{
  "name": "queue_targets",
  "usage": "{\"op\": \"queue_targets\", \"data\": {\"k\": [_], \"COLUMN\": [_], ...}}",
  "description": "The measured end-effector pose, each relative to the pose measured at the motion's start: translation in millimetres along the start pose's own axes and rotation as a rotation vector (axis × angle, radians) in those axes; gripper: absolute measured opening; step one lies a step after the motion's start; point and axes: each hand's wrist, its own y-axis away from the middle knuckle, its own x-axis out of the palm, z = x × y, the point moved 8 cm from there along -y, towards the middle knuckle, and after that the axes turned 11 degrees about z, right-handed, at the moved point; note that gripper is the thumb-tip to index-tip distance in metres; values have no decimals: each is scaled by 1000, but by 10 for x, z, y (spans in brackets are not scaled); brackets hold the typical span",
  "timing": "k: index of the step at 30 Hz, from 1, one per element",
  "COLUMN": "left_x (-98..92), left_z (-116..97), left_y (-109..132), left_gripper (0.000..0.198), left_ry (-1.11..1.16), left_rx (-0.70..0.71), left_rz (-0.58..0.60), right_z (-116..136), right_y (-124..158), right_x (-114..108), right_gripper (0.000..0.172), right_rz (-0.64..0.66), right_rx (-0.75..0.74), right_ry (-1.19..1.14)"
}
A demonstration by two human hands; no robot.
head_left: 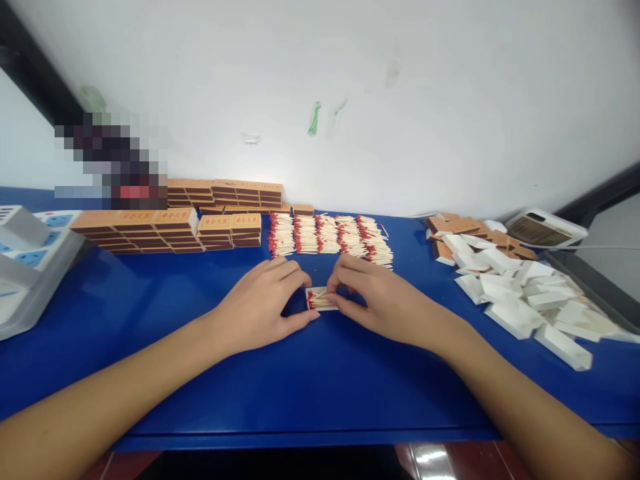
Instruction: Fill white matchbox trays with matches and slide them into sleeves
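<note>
Head view: matchboxes (pixel 135 230) stand stacked at far left; the left hand (pixel 267 300) clasps the left end of a match-filled tray (pixel 325 308), centre, nearer than rows of matches (pixel 327 235); the right hand (pixel 377 297) touches its contents, whether pinching any I cannot tell; white trays (pixel 515 320) lie heaped at right.

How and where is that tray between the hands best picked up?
Probably take the tray by its near and far walls at the left end, coming from the left, where the left hand sits; the right hand covers the other end. It lies flat, open side up, so a level pinch should spare the matches.
</note>
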Motion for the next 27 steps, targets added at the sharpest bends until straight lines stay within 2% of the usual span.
{"op": "queue_targets", "data": {"k": [5, 11, 16, 21, 27], "left_x": [2, -8, -10, -12, -7], "left_z": [-8, -1, 6, -9, -29], "left_y": [-6, -3, 1, -3, -2], "left_gripper": [28, 27, 26, 27, 26], "left_ry": [23, 17, 18, 15, 18], "left_rx": [1, -2, -6, -1, 22], "left_rz": [6, -4, -6, -1, -9], "right_z": [-203, -480, -282, -69, -4], "right_y": [46, 40, 24, -27, -40], "right_x": [-195, -29, -93, -3, 42], "right_gripper": [7, 14, 14, 7, 5], "right_rz": [-130, 69, -33, -18, -46], "right_rx": [52, 185, 116, 39, -8], "right_ry": [36, -3, -41, -59, -132]}}
